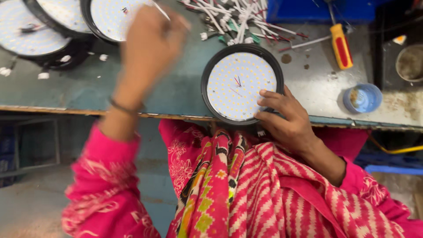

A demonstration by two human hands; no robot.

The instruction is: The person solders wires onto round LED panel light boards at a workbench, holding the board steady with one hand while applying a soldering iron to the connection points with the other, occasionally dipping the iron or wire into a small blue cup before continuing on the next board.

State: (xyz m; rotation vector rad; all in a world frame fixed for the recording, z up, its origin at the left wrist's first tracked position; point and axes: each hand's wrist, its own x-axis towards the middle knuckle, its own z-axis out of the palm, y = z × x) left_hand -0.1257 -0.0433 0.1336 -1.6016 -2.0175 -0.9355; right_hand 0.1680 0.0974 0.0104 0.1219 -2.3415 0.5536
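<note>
Resting at the bench's near edge, a round black-rimmed lamp panel dotted with small yellow diodes (240, 86) is steadied by the right hand (286, 119), fingers spread on its rim at four o'clock. The blurred left hand (150, 44) is closed around a thin white wire (159, 9). A small blue plastic cup (362, 98) holding brownish residue stands at three o'clock on the worn grey-green worktable (176, 88).
</note>
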